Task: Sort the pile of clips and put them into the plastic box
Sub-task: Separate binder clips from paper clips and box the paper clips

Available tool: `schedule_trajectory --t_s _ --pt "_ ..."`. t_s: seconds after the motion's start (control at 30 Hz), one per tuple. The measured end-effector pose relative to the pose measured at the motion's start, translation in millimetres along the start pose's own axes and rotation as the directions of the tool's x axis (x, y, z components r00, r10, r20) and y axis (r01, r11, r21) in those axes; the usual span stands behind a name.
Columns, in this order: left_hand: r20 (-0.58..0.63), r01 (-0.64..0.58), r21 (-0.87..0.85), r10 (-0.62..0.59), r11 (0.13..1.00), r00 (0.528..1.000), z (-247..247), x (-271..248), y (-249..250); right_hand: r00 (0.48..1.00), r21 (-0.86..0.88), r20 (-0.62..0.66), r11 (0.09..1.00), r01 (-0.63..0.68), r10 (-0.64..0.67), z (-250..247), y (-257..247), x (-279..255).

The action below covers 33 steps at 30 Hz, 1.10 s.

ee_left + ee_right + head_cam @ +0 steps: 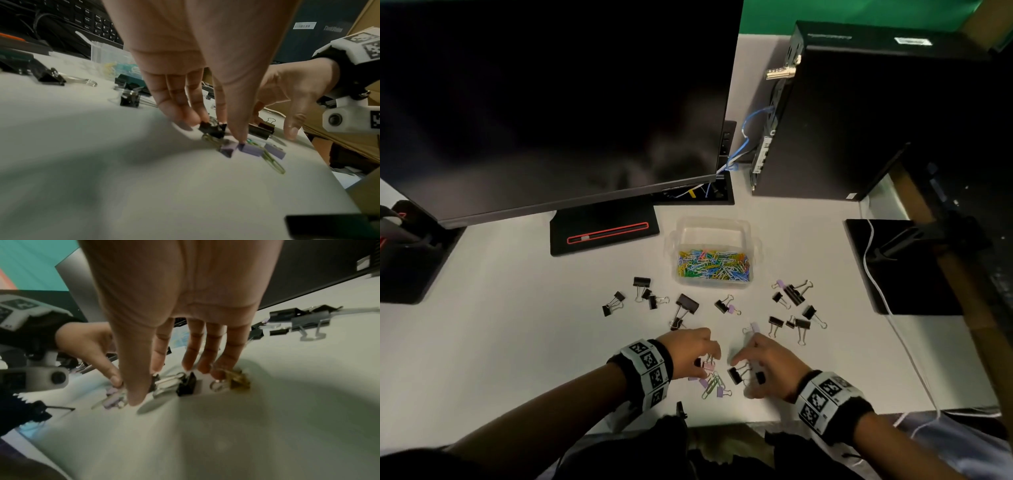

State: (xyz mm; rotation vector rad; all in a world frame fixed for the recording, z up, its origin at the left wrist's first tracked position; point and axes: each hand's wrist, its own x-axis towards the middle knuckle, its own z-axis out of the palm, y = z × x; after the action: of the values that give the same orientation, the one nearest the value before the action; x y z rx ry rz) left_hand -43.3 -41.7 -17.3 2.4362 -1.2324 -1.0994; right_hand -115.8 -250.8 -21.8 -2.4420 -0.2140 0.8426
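Observation:
A clear plastic box [714,222] holds coloured paper clips [714,263] at mid table. Near the front edge lies a small pile: purple binder clips [703,382] [251,150], green paper clips [710,389] [273,162] and black binder clips. My left hand [709,356] [213,129] reaches down onto it. Its straight fingers touch a small black clip [211,129], and the thumb presses a purple one. My right hand [743,377] [168,384] hovers spread over another black binder clip [735,375] [186,385], fingertips touching the table around it.
Black binder clips lie scattered left [637,294] and right [794,308] of the box. A dark monitor [551,102] on its stand base [602,233] fills the back left. A computer tower [859,120], a black pad [893,267] and a white cable [893,325] are at the right.

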Motion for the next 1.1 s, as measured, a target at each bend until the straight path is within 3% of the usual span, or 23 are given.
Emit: schedule_trajectory --t_s 0.1,0.2,0.37,0.53,0.73,0.97,1.1 --pt "-0.023 0.009 -0.027 -0.010 1.000 1.000 3.0 1.6 0.2 1.000 -0.050 0.017 0.999 -0.002 0.003 1.6 -4.4 1.8" --pt "-0.064 0.024 -0.046 -0.027 0.999 0.998 3.2 1.9 -2.0 0.998 -0.018 -0.063 1.000 -0.003 0.002 -1.0 -4.1 5.3" --pt "-0.167 0.094 -0.064 -0.103 0.994 0.981 2.6 -2.9 -12.8 0.976 0.020 -0.188 0.994 -0.109 0.110 -12.1 4.8 14.5" --pt "-0.228 0.115 -0.105 -0.136 0.988 0.964 3.1 -12.4 -24.0 0.982 -0.110 -0.190 0.994 -0.018 -0.003 -11.9 -8.2 10.7" --pt "-0.225 0.092 -0.113 -0.115 0.989 0.967 -1.3 -24.3 -21.9 0.985 -0.096 -0.046 0.982 0.161 -0.166 5.9 -27.4 10.0" --pt "-0.035 -0.002 0.004 0.002 1.000 0.999 2.3 -18.1 6.4 0.990 -0.144 0.021 0.979 0.142 -0.140 7.0 -29.7 15.4" --pt "0.009 0.011 0.083 -0.012 0.997 1.000 14.5 -9.1 17.6 0.994 -0.136 -0.015 0.985 0.110 -0.113 4.8 -25.1 16.8"
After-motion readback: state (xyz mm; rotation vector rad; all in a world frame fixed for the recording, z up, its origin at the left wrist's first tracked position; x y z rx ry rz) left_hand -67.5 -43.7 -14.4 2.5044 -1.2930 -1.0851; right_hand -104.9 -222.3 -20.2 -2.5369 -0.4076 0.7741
